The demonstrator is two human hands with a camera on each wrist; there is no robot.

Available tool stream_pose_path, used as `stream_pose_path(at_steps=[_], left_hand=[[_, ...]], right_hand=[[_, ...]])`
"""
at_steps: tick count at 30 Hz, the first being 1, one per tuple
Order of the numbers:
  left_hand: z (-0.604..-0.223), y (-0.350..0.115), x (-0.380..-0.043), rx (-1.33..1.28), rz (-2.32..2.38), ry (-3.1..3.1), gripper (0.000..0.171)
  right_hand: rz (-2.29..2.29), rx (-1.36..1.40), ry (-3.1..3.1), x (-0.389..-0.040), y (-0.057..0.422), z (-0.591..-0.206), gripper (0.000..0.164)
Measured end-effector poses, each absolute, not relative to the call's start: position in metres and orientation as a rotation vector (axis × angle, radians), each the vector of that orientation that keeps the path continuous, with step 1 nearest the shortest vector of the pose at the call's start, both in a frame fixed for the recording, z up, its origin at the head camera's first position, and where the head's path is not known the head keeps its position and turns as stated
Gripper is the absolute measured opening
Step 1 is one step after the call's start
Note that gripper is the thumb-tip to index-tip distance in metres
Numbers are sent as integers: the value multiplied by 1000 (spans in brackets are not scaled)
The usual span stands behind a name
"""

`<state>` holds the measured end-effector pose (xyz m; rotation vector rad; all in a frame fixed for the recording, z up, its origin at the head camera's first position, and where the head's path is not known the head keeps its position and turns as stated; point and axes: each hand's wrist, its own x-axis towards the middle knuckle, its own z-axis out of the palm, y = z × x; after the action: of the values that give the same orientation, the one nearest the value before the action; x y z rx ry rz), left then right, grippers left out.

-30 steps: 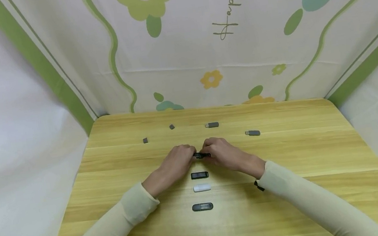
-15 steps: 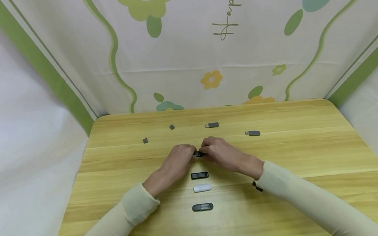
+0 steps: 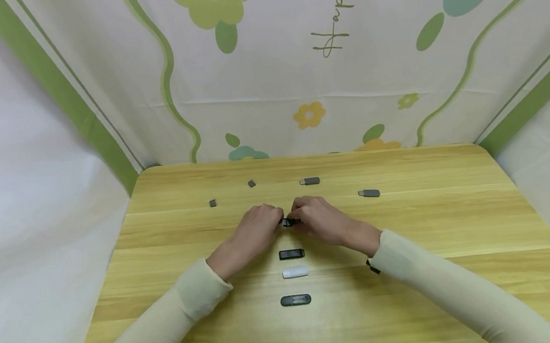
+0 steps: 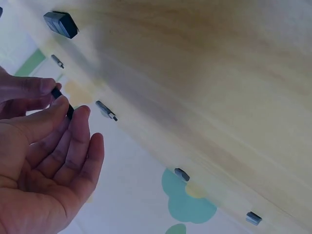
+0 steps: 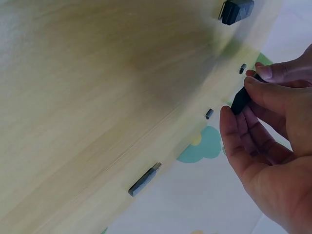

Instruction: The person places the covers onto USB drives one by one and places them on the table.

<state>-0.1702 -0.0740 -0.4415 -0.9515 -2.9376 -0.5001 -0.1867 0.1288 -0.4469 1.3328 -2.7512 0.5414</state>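
Both hands meet over the table's middle around one small black USB stick (image 3: 288,222). My left hand (image 3: 257,229) pinches its left end between thumb and fingers. The right hand (image 3: 323,221) pinches the opposite end. In the left wrist view the dark stick (image 4: 63,102) bridges the two sets of fingertips, held above the tabletop. From the right wrist the same stick (image 5: 240,101) shows a slanted dark body, partly covered by the thumb. Fingers hide the rest of it, and I cannot tell whether its cap is on.
Closer to me a black USB stick (image 3: 291,254), a white one (image 3: 295,272) and a dark grey one (image 3: 296,300) lie in a column. Farther back are two uncapped grey sticks (image 3: 310,181) and two small grey caps (image 3: 252,183). A patterned cloth (image 3: 264,81) hangs behind the table.
Both hands have shifted slightly away from me, the right hand also a little leftward. Less of the held USB stick shows between them. The other sticks and caps lie where they were.
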Motion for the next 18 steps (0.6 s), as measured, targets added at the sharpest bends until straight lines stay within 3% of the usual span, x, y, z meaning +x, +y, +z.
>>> stream_pose_path(at_steps=[18], left_hand=[[-452, -73, -169, -888, -376, -3037, 25]], right_hand=[[608, 1357, -2850, -185, 121, -458, 13]])
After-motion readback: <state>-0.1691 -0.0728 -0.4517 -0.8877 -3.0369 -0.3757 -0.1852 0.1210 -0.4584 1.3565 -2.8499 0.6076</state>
